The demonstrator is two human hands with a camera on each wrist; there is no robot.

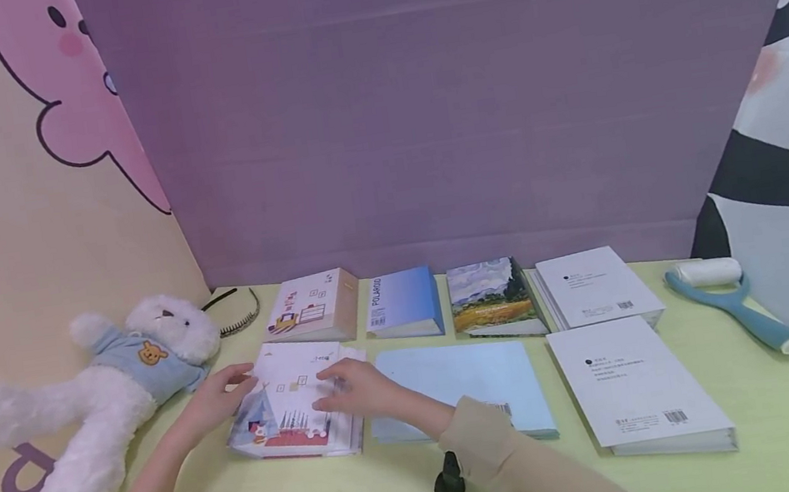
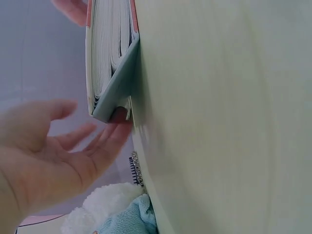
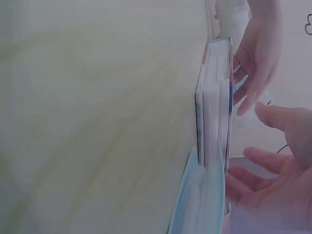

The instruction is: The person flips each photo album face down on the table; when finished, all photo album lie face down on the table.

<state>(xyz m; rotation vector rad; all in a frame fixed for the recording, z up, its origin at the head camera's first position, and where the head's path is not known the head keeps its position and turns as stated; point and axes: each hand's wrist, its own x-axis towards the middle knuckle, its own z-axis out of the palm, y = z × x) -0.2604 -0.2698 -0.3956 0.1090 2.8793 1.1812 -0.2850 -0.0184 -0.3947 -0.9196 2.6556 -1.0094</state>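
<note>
A thick illustrated book (image 1: 308, 436), white, blue and red, lies on the table between the two hands. My left hand (image 1: 215, 401) is at its left side, fingers loosely bent. In the left wrist view, fingertips of the left hand (image 2: 73, 151) reach the corner of the book (image 2: 109, 48), by its grey-blue side. My right hand (image 1: 363, 386) hovers over its right part with fingers spread. The right wrist view has the right hand (image 3: 287, 165) with thumb apart and fingertips right at the cover. Neither hand grips the book.
A light blue book (image 1: 459, 380) lies right of the illustrated one. Behind stand a pinkish-white book (image 1: 312, 308), a blue POLAROID book (image 1: 403, 304) and a landscape-cover book (image 1: 488, 296). White books (image 1: 633, 380), a lint roller (image 1: 744, 306), a plush bear (image 1: 134, 383) and a headband (image 1: 242, 322) flank them.
</note>
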